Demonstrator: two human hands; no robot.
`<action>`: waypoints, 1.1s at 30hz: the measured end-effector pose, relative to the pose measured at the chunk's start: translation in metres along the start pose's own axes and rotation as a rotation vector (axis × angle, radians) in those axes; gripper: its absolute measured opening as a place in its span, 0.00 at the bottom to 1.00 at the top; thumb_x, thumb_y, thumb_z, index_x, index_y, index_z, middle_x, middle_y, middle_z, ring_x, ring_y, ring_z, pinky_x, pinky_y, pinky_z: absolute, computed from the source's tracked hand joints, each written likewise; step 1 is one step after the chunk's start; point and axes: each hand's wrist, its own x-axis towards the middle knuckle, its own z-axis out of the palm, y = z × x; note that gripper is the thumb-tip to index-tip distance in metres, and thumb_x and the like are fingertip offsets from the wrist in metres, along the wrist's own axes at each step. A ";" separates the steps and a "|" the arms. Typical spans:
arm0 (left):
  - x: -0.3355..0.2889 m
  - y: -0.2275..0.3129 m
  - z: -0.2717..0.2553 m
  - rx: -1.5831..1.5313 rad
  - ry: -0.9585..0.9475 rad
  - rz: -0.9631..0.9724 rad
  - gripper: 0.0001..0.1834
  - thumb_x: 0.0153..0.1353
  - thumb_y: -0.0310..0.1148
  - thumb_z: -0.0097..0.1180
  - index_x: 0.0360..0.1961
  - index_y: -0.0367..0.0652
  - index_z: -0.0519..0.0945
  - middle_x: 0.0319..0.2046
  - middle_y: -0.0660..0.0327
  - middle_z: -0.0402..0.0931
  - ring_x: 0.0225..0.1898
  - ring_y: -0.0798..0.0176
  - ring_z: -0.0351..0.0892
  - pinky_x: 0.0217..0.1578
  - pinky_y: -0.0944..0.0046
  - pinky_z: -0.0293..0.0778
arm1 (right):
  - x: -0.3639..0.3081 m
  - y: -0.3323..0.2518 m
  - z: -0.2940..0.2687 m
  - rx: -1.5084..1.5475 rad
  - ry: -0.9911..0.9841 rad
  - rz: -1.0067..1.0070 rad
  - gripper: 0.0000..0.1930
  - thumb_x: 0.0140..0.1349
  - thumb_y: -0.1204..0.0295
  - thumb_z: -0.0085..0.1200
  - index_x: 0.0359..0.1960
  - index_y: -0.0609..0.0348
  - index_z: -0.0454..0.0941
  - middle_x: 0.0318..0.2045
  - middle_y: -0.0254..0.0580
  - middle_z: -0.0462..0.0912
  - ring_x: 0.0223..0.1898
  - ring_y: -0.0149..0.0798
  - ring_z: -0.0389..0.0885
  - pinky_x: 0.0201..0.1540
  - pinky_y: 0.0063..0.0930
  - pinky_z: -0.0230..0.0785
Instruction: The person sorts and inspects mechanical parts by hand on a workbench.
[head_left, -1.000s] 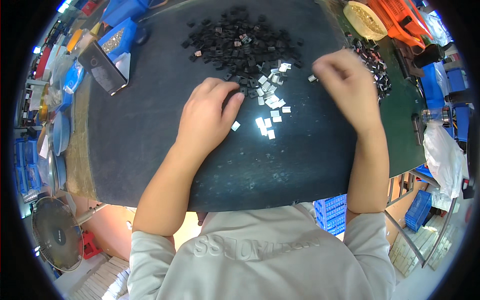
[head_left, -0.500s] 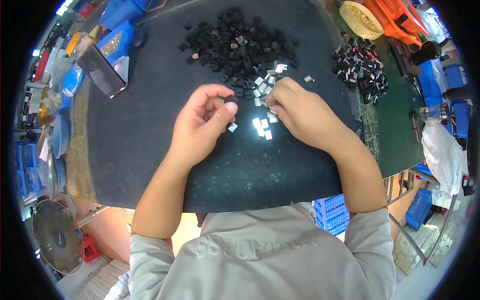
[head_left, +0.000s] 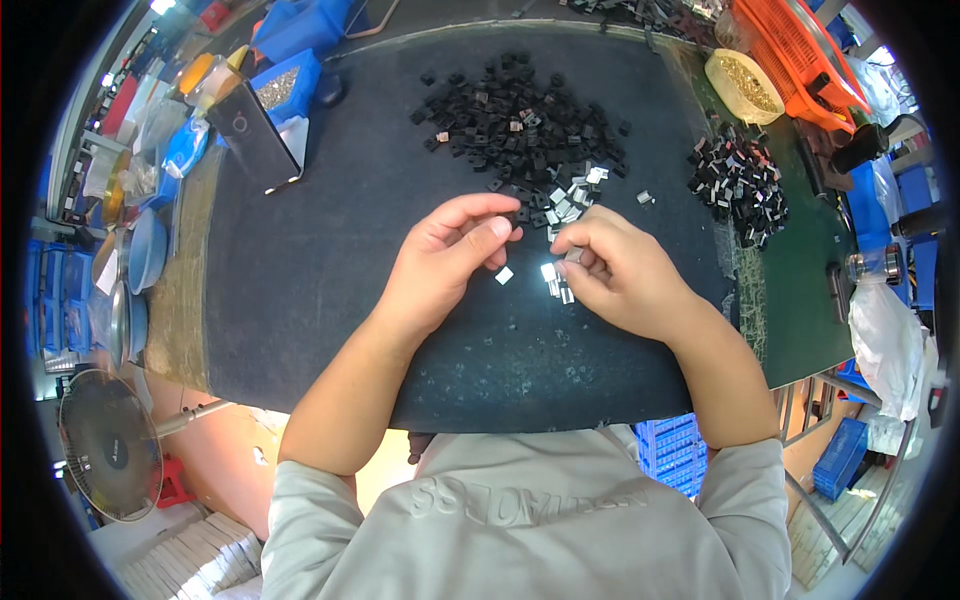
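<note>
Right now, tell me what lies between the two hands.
In the head view, one small silver piece lies on the dark mat between left hand and right hand.

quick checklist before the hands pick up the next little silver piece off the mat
1. Left hand free: cannot tell; fingers curled, pinch hidden.
2. Right hand free: not ok; its fingertips pinch a small silver piece.
3. Loose silver pieces within reach: ok; they lie between the hands.
4. Black parts pile apart from the hands: ok; it lies beyond them.
5. Dark mat under the hands: ok; bare either side.
</note>
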 end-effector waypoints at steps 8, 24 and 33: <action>-0.002 0.000 0.004 -0.023 -0.050 0.013 0.16 0.71 0.29 0.60 0.59 0.40 0.79 0.39 0.63 0.82 0.37 0.73 0.78 0.41 0.73 0.75 | 0.005 0.009 0.011 -0.141 0.214 -0.226 0.14 0.66 0.73 0.63 0.53 0.53 0.84 0.38 0.42 0.83 0.34 0.43 0.85 0.37 0.35 0.78; -0.006 -0.001 0.005 0.086 -0.141 -0.041 0.13 0.71 0.29 0.59 0.55 0.40 0.81 0.40 0.63 0.83 0.37 0.73 0.77 0.42 0.72 0.74 | 0.004 0.008 0.019 -0.149 0.321 -0.351 0.08 0.59 0.73 0.69 0.35 0.57 0.81 0.28 0.40 0.85 0.28 0.43 0.86 0.29 0.34 0.76; -0.004 -0.001 0.001 -0.029 -0.144 -0.094 0.13 0.71 0.27 0.58 0.55 0.37 0.82 0.39 0.63 0.83 0.38 0.71 0.77 0.42 0.70 0.75 | 0.005 0.006 0.031 -0.135 0.368 -0.331 0.08 0.59 0.72 0.69 0.32 0.56 0.80 0.27 0.40 0.83 0.27 0.44 0.84 0.28 0.35 0.74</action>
